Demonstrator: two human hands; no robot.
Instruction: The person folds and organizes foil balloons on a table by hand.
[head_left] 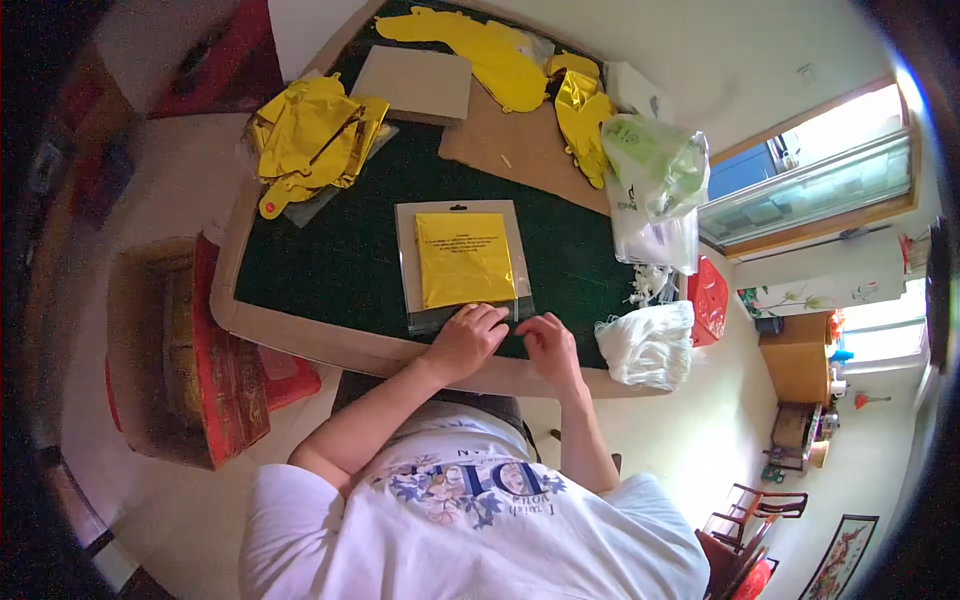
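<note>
A clear plastic packet [406, 235] with a hang hole at its top lies flat on the dark green table top. Inside it is a folded square of shiny gold foil [465, 280] with small dark print, backed by a pale card. My left hand [468, 340] rests on the packet's lower edge with its fingers stretched out over the plastic. Just beyond the lower right corner, my right hand [550, 347] has its fingers curled in and pressed together. What they pinch, if anything, is too small to make out.
Gold foil balloons [315, 140] are heaped at the left, and more flat ones [480, 60] lie at the back. A cardboard sheet [530, 155] and grey card stack [415, 82] lie there too. At right are plastic bags [655, 180] and a white string bundle [648, 345].
</note>
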